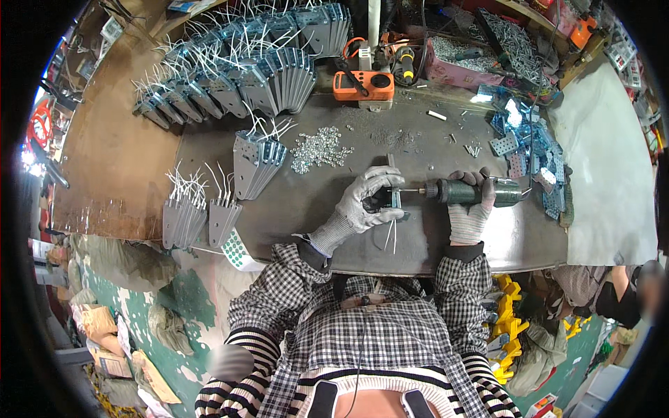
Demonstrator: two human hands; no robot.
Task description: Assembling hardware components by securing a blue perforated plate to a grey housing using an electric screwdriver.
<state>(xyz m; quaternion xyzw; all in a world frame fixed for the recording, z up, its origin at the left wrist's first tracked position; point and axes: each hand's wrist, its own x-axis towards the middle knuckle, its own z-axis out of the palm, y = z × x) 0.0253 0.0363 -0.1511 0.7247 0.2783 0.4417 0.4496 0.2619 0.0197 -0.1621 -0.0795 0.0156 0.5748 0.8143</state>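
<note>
Wrapped in a grey glove, my left hand (pixel 362 202) grips a narrow metal plate part (pixel 396 200) from its left side, at the middle of the bench. Two white wires hang from the part's lower end. My right hand (pixel 470 209), also gloved, is closed around a dark green electric screwdriver (pixel 488 192) lying sideways. Its bit points left and reaches the part between my left fingers. Whether a screw sits at the tip is too small to tell. Loose small nuts (pixel 322 149) form a pile left of my left hand.
Rows of wired grey plates (pixel 230 80) stand at the back left; smaller stacks (pixel 185 221) sit at the front left. An orange box (pixel 363 86) and a pink screw bin (pixel 460 70) are behind. Blue-filmed perforated plates (pixel 517 143) heap at the right. Another person's arm (pixel 619 282) shows far right.
</note>
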